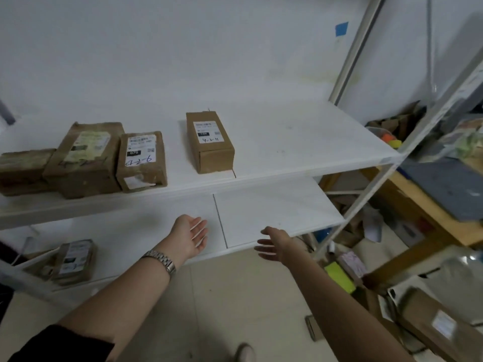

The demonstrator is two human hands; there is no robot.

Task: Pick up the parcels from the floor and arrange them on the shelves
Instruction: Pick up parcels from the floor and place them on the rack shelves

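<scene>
Several brown cardboard parcels stand on the upper white shelf [300,152]: one labelled parcel [209,142] alone near the middle, another labelled parcel [142,160] to its left, then a crumpled larger parcel [86,160] and a flat one [23,168] at the far left. My left hand [192,235] is open, palm up, in front of the lower shelf [274,218]. My right hand [273,244] is open too, fingers spread, at that shelf's front edge. Neither hand holds anything. More parcels [428,325] lie on the floor at the lower right.
A parcel [74,261] sits on the lowest shelf at the left. Metal shelf uprights [366,194] stand on the right. Beyond them are a wooden table [407,202], a yellow packet [339,278] and clutter on the tiled floor [235,296].
</scene>
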